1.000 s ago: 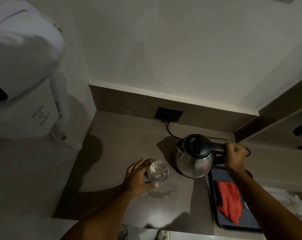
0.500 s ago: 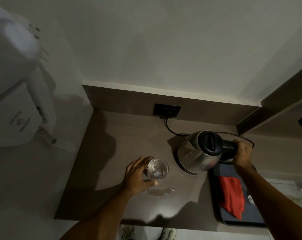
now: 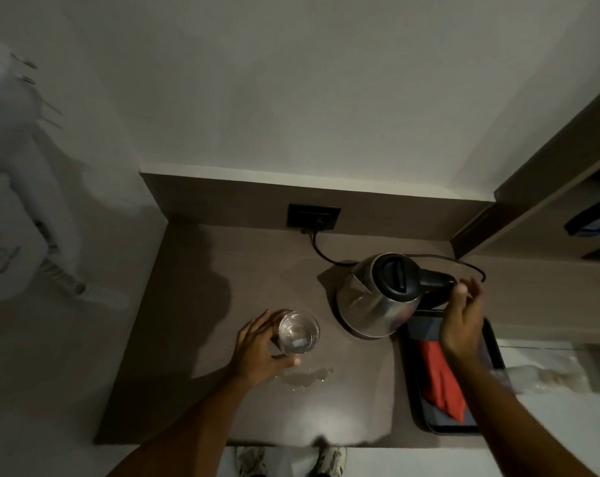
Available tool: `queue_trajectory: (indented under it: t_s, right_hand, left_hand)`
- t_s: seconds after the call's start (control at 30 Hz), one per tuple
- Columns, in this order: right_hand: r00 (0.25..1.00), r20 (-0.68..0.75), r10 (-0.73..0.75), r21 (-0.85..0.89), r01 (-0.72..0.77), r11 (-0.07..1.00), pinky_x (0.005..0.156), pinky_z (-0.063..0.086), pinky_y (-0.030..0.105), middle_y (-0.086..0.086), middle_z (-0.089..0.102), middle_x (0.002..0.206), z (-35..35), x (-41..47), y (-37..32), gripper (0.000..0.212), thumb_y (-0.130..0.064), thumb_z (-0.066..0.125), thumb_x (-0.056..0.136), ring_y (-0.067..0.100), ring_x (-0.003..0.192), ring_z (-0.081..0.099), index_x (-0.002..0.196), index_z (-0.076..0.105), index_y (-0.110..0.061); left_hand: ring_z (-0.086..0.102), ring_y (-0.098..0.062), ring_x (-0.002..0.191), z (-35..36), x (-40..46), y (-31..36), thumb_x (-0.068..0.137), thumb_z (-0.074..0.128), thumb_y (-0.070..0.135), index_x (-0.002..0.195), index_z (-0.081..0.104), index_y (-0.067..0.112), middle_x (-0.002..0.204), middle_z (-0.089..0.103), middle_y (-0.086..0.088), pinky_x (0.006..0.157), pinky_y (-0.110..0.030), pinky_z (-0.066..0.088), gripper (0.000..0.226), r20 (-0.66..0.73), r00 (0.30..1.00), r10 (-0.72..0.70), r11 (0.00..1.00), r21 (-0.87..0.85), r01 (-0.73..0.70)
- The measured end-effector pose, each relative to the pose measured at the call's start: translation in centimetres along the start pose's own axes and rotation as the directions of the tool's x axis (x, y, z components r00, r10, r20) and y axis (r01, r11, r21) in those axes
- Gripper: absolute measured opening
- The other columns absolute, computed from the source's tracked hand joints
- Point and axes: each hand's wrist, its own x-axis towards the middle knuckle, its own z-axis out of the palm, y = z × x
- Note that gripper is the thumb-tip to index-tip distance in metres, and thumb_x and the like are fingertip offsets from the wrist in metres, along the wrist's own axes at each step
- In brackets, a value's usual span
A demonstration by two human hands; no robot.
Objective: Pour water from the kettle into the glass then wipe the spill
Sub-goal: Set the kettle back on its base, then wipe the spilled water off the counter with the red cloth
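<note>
Right hand (image 3: 462,325) has let go of the kettle (image 3: 378,297), fingers now spread; kettle stands down; left hand (image 3: 257,349) cups the glass (image 3: 298,333); puddle (image 3: 305,375) remains (wiping next, probably).

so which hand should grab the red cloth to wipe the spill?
Right. The right hand is open, off the kettle handle, and directly over the red cloth on the tray. The left hand is curled around the glass, beside the spill.
</note>
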Motion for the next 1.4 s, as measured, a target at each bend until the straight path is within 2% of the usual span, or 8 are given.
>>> queue_trajectory:
  t_s: [0.1,0.27,0.43,0.57,0.77,0.87,1.0,1.4]
  right_hand:
    - [0.998,-0.064,-0.012,-0.304,-0.008,0.952,0.106,0.038,0.054,0.009,0.042,0.146,-0.4,-4.5,3.8,0.074,-0.072,0.041,0.085,0.028,0.131,0.043,0.144,0.030,-0.028]
    - [0.974,0.137,0.179,-0.765,-0.011,0.644,0.110,0.015,0.068,0.007,0.005,0.165,-2.6,-7.6,10.7,0.090,-0.077,0.016,0.077,0.039,0.147,0.010,0.154,0.010,-0.032]
    - [0.963,0.223,0.150,-0.777,0.083,0.624,0.102,0.032,0.071,0.027,0.026,0.156,-3.5,-6.8,12.2,0.064,-0.041,0.046,0.094,0.054,0.135,0.029,0.151,0.030,-0.015]
    - [0.959,0.225,0.171,-0.799,0.081,0.596,0.107,0.031,0.067,0.029,0.030,0.152,-3.5,-6.6,11.6,0.069,-0.011,0.065,0.087,0.054,0.133,0.032,0.149,0.033,-0.011]
    - [0.989,0.140,-0.043,-0.696,0.129,0.707,0.102,0.038,0.066,0.033,0.044,0.141,-3.1,-9.1,9.0,0.066,0.000,0.068,0.080,0.055,0.120,0.044,0.140,0.044,-0.002]
    - [0.945,0.255,-0.205,-0.599,0.320,0.734,0.099,0.041,0.059,0.029,0.046,0.141,-1.4,-13.7,8.7,0.061,-0.008,0.059,0.082,0.047,0.117,0.047,0.141,0.044,-0.005]
    - [0.877,0.457,-0.149,-0.551,0.411,0.726,0.095,0.046,0.055,0.030,0.049,0.138,2.9,-18.0,7.7,0.060,-0.029,0.050,0.085,0.046,0.113,0.053,0.140,0.045,-0.003]
    - [0.969,0.245,-0.031,-0.720,0.203,0.663,0.089,0.045,0.059,0.027,0.046,0.141,10.7,-17.3,5.0,0.072,-0.012,0.077,0.067,0.053,0.112,0.044,0.134,0.053,-0.005]
  left_hand:
    - [0.032,-0.015,0.141,-0.1,-0.1,0.1,0.052,0.079,0.072,0.138,0.046,0.040,0.144,0.050,0.011,0.115,-0.042,0.024,0.097,0.011,1.000,-0.017,1.000,0.003,0.017]
    - [0.032,-0.016,0.142,-0.1,-0.2,0.3,0.054,0.085,0.063,0.137,0.048,0.036,0.143,0.052,0.009,0.114,-0.038,0.020,0.095,0.003,1.000,-0.020,1.000,0.023,0.020]
    - [0.034,-0.018,0.141,-0.3,-0.2,0.4,0.054,0.083,0.065,0.138,0.046,0.039,0.144,0.050,0.008,0.115,-0.046,0.027,0.095,0.031,0.999,-0.037,0.999,0.000,0.037]
    - [0.026,-0.019,0.145,-0.8,-0.3,0.8,0.056,0.082,0.066,0.142,0.036,0.043,0.150,0.042,0.008,0.117,-0.046,0.023,0.100,0.096,0.994,-0.044,0.999,-0.001,0.045]
    - [-0.017,-0.018,0.148,-2.9,-2.2,-0.9,0.060,0.047,0.095,0.150,-0.020,0.032,0.163,-0.017,0.002,0.120,-0.046,0.009,0.128,0.188,0.982,-0.028,0.977,0.213,-0.013]
    - [-0.010,-0.020,0.150,-4.6,-5.0,-3.9,0.074,0.034,0.091,0.154,-0.007,0.025,0.165,-0.009,-0.002,0.121,-0.043,0.007,0.112,0.131,0.990,0.046,0.904,0.417,-0.097]
    - [0.007,-0.026,0.150,-6.2,-6.8,-6.6,0.085,0.024,0.081,0.154,0.015,0.017,0.164,0.008,-0.009,0.118,-0.041,0.001,0.095,0.166,0.986,0.035,0.825,0.552,-0.122]
    - [0.004,-0.023,0.151,-5.9,-6.5,-8.4,0.085,0.030,0.079,0.155,0.013,0.029,0.165,0.004,-0.006,0.118,-0.048,0.010,0.087,0.198,0.980,0.016,0.810,0.572,-0.129]
